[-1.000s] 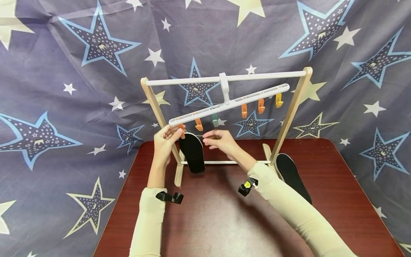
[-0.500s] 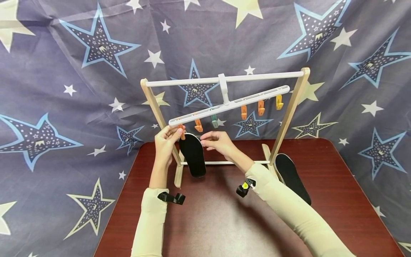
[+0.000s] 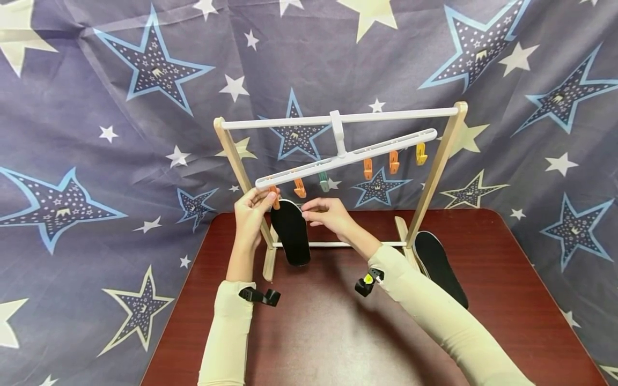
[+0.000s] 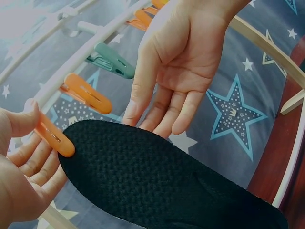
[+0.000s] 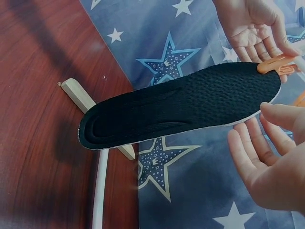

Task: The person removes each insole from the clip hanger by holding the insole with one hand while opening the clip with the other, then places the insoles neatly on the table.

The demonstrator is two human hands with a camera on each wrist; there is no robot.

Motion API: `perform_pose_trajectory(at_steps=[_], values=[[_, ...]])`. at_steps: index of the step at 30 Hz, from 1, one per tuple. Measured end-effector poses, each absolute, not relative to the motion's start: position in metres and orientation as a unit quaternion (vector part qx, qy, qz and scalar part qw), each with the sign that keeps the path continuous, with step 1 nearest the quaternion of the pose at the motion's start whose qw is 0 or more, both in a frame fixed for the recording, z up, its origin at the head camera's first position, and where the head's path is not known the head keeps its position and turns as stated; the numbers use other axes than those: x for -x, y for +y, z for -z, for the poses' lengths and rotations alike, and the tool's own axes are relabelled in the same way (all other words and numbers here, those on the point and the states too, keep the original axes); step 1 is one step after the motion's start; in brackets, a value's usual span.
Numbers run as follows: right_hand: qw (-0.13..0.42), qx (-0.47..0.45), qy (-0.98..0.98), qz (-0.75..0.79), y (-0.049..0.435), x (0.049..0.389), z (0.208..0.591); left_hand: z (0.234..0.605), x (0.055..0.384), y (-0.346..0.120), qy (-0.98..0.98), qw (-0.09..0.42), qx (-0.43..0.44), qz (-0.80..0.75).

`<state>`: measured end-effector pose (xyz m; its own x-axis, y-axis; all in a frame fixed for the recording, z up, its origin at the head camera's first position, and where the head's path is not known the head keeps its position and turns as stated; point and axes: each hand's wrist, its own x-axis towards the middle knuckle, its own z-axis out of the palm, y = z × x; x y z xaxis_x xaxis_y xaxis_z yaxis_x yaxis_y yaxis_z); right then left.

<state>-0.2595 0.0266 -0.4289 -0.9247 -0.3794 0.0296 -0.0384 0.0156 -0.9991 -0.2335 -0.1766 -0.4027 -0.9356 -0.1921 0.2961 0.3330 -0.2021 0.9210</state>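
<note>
A black insole with a pale edge hangs toe-up from an orange clip at the left end of the white clip hanger. My left hand pinches that clip between thumb and fingers. In the left wrist view the clip's tip overlaps the insole's rounded end. My right hand holds the insole's right edge near the top, thumb at the front and fingers behind. More clips hang along the bar: an orange clip and a green clip are nearest.
The hanger hooks over the white top rod of a wooden-sided rack, its bar sloping down to the left. A second black insole lies on the red-brown table by the rack's right foot. A star-patterned cloth stands behind.
My right hand has moved slightly left and now takes the insole's edge. The insole's lower end has dropped a little. My left hand stays at the clip.
</note>
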Motion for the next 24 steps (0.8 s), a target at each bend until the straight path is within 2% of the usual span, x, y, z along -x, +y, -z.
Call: perform_pose_trajectory(at_steps=[24], values=[[0.124, 0.134, 0.687, 0.704, 0.0248, 0.2568, 0.4349, 0.404, 0.2351, -0.1717, -0.603, 0.165, 0.047, 0.779]])
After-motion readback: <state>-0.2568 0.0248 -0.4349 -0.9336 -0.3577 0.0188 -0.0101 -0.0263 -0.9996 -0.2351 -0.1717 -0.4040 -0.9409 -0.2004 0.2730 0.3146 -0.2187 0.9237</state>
